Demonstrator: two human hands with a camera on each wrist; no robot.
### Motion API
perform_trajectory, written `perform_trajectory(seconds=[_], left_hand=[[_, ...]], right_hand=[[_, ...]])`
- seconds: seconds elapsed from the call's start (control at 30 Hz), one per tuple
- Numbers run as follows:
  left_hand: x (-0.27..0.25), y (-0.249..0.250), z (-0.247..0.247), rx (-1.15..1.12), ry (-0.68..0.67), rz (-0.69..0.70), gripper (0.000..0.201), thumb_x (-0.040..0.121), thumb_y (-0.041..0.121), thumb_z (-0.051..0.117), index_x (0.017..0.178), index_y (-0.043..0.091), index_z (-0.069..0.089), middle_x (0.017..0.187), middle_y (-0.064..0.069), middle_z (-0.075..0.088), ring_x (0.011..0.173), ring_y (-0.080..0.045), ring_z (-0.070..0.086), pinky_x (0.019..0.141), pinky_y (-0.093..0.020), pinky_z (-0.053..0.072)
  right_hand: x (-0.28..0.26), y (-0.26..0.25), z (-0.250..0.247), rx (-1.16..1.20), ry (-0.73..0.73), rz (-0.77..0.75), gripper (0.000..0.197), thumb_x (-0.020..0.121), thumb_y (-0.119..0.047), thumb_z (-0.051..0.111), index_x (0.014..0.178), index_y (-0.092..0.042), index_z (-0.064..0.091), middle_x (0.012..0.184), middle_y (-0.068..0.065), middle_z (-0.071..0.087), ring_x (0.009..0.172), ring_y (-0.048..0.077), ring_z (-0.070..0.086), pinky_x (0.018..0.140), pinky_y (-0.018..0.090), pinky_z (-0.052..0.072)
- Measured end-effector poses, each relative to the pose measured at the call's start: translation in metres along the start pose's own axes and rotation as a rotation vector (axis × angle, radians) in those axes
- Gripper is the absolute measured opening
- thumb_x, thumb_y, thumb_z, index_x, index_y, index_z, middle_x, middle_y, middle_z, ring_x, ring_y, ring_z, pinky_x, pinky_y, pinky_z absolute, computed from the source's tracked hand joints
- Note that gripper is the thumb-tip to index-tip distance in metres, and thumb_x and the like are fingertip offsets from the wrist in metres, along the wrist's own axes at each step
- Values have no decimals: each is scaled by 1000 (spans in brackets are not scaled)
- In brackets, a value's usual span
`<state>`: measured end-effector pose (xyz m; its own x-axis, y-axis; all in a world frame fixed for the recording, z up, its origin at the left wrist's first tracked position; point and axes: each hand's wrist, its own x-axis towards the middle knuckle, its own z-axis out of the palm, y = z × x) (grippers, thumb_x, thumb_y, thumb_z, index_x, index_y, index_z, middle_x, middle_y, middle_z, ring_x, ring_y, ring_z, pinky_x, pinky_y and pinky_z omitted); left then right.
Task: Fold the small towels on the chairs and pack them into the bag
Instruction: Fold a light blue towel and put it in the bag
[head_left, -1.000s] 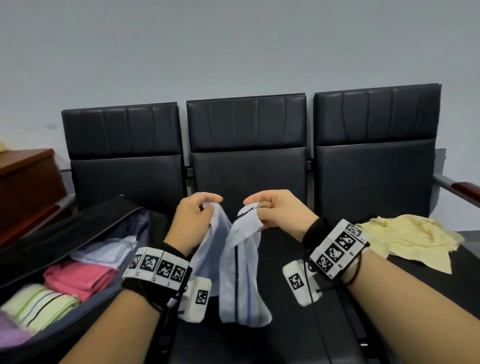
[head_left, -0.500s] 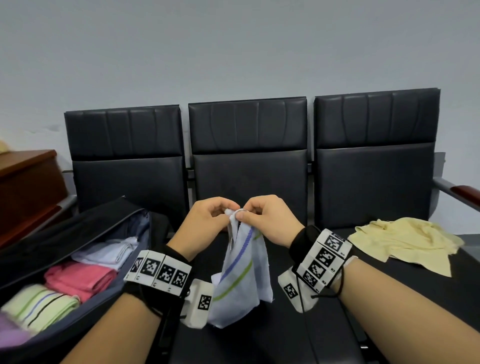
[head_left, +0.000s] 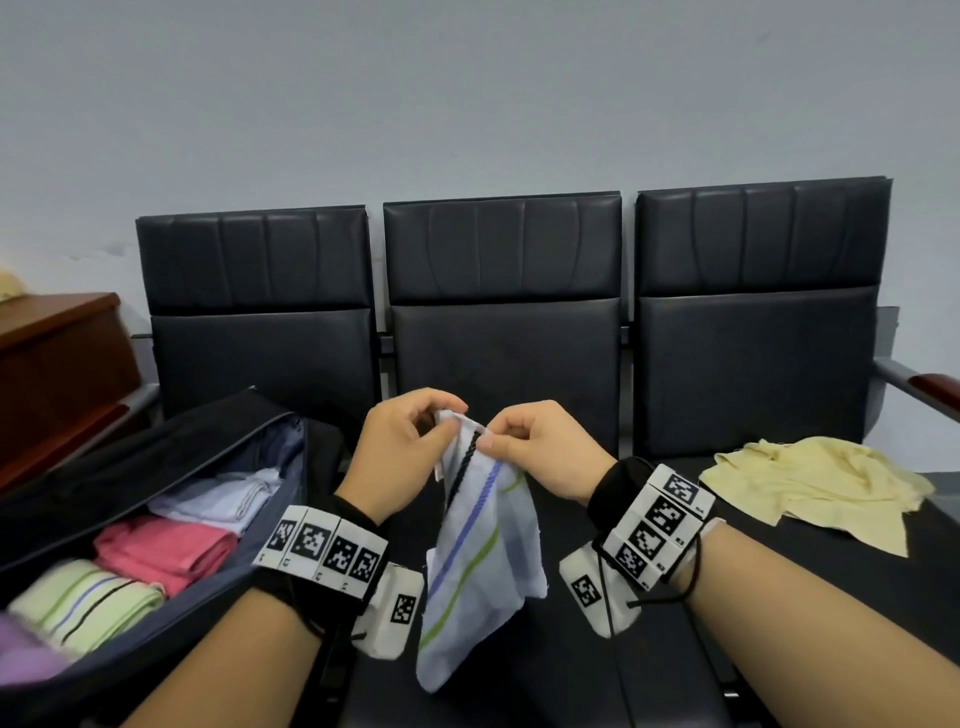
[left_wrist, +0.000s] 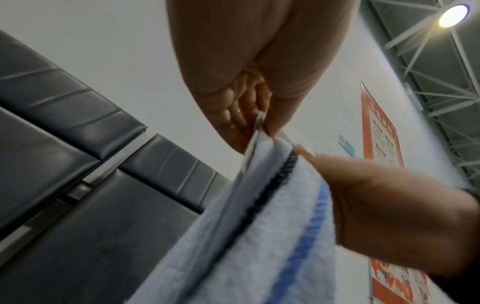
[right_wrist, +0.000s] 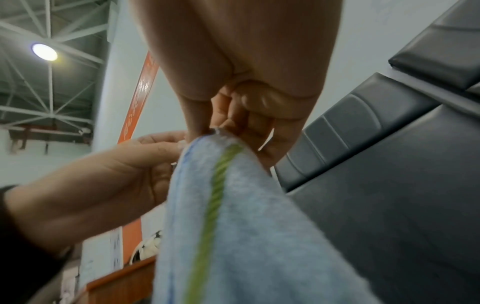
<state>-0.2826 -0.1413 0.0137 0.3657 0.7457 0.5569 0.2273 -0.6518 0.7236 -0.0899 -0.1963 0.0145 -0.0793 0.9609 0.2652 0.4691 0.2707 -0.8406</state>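
A small white towel with black, blue and green stripes hangs folded in the air above the middle chair seat. My left hand pinches its top corners from the left, and my right hand pinches the same top edge from the right, the two hands almost touching. In the left wrist view the white towel runs down from my thumb and fingers. The right wrist view has the green stripe of the towel under my pinching fingers. A crumpled yellow towel lies on the right chair seat.
An open dark bag rests on the left chair seat, holding folded white, pink, green-striped and purple towels. Three black chairs stand in a row against a grey wall. A brown wooden cabinet is at the far left.
My hands, apart a second ago with the towel spread between them, have come together, doubling the towel so it hangs as one folded piece. The view has shifted slightly.
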Motion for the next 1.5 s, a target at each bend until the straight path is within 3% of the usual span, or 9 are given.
perform_trajectory(seconds=[0.2, 0.37, 0.47, 0.57, 0.7, 0.83, 1.07, 1.37, 1.5], left_hand=[[15, 3, -22, -78, 304, 0, 25, 88, 1, 56, 84, 22, 69, 80, 4, 71, 71, -9, 65, 66, -23, 52], [25, -1, -57, -60, 467, -9, 17, 85, 8, 56, 83, 20, 68, 79, 0, 71, 71, -10, 65, 67, -29, 54], [28, -11, -71, -8, 478, -25, 13, 84, 11, 58, 83, 20, 67, 79, -3, 71, 69, -13, 63, 66, -34, 53], [26, -22, -79, 37, 507, -47, 12, 80, 18, 55, 79, 23, 66, 74, -2, 67, 64, -10, 58, 59, -30, 50], [23, -33, -90, 112, 512, -62, 22, 84, 9, 56, 76, 28, 63, 74, 5, 65, 60, 1, 55, 55, -11, 45], [22, -40, -96, 155, 478, -84, 20, 85, 8, 60, 80, 27, 64, 75, 8, 66, 61, 3, 58, 55, -14, 48], [23, -50, -97, 205, 446, -97, 29, 82, 2, 57, 90, 29, 62, 84, 13, 65, 71, 6, 59, 62, -3, 42], [16, -52, -101, 277, 423, -109, 22, 83, 5, 60, 85, 25, 69, 81, 12, 68, 73, -3, 62, 64, -21, 45], [13, -51, -100, 268, 402, -118, 20, 84, 6, 61, 85, 25, 68, 81, 11, 67, 73, -4, 61, 63, -22, 46]], right_hand=[[-7, 44, -7, -321, -216, 94, 21, 80, -32, 79, 74, -14, 69, 66, -6, 60, 62, 3, 52, 65, 31, 48], [-11, 69, -22, -647, -270, 157, 39, 79, -38, 77, 67, -6, 59, 63, 2, 53, 62, 13, 49, 69, 39, 48], [-9, 73, -33, -859, -244, 82, 33, 79, -52, 73, 76, -19, 69, 93, -7, 67, 96, 11, 52, 90, 35, 39], [-5, 69, -45, -975, -175, -35, 28, 80, -56, 68, 86, -29, 75, 123, -25, 61, 120, 9, 39, 98, 34, 30], [2, 60, -66, -843, 19, -75, 23, 84, -44, 70, 91, -22, 75, 109, -12, 68, 112, 13, 51, 97, 38, 42], [2, 47, -82, -591, 210, -95, 7, 88, -24, 71, 85, -19, 71, 83, -8, 63, 84, 13, 58, 81, 31, 47], [1, 31, -88, -353, 406, -91, 11, 83, -11, 76, 81, -21, 75, 89, -4, 60, 80, 12, 59, 74, 16, 43], [-10, 22, -99, -330, 284, 12, 18, 77, -9, 80, 79, -24, 72, 82, -6, 71, 75, 11, 65, 72, 22, 51], [-14, 25, -101, -386, 180, 41, 27, 78, -8, 80, 98, -24, 72, 82, -6, 67, 71, 3, 61, 69, 9, 46]])
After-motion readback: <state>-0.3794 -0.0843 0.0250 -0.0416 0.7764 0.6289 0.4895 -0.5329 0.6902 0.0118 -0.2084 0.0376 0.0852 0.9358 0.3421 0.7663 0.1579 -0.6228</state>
